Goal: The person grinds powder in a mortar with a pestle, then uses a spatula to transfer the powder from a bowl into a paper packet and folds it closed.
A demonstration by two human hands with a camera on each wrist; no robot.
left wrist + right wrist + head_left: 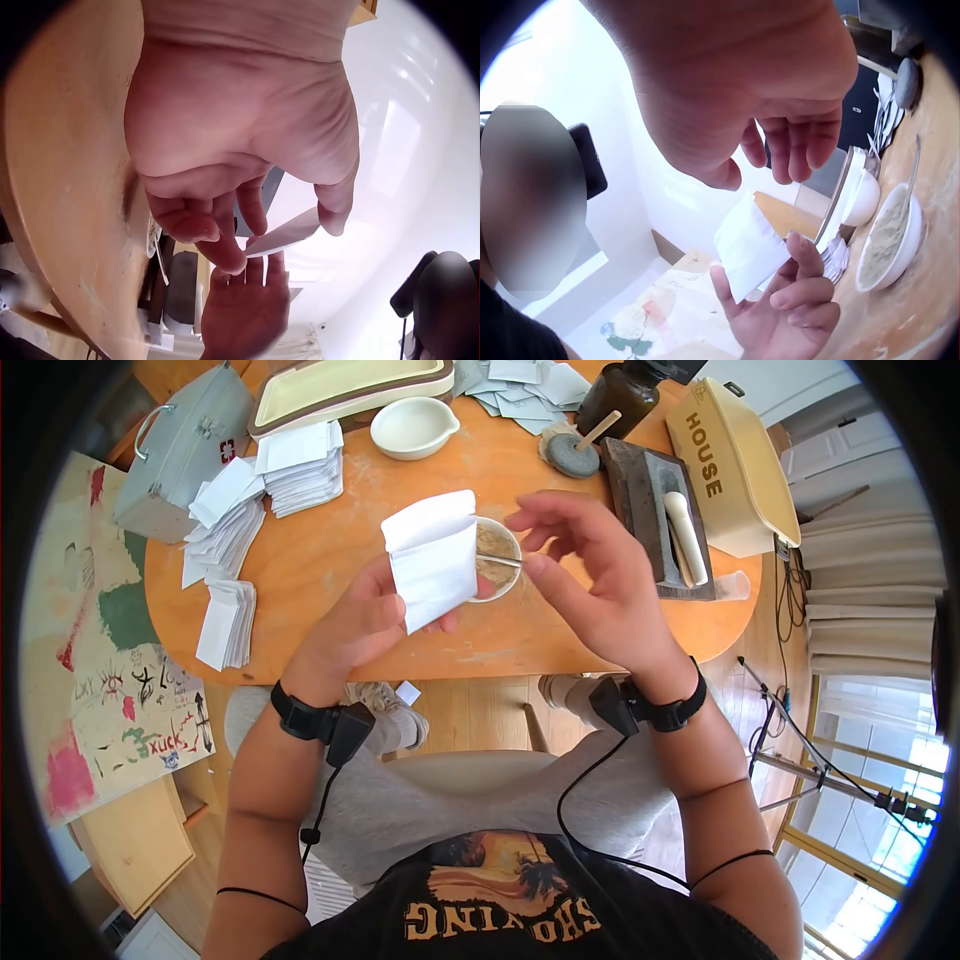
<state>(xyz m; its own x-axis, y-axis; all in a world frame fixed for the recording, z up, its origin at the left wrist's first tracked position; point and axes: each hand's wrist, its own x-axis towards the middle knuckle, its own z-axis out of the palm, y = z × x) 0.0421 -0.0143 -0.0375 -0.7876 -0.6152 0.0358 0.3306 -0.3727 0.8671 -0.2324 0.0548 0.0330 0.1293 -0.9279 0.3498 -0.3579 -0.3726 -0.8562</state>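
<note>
My left hand (pixel 350 622) holds a white paper packet (pixel 432 565) between thumb and fingers; a crease crosses its upper part. In the left wrist view the packet (pixel 289 232) shows edge-on below my thumb. Partly behind it in the head view, a small white bowl (pixel 514 540) holds tan powder. A thin metal spoon (pixel 914 169) leans in that bowl (pixel 891 251) in the right wrist view, its handle sticking up. My right hand (pixel 600 585) hovers beside the bowl, fingers loosely bent, gripping nothing. Its fingers (pixel 799 146) are apart from the spoon and packet.
Stacks of white packets (pixel 300 465) lie on the table's left by a metal case (pixel 190 450). Behind are an empty spouted bowl (pixel 412 430), a tray (pixel 350 392) and a brown jar (pixel 622 402). A pestle (pixel 684 530) and a cream box (pixel 725 470) stand right.
</note>
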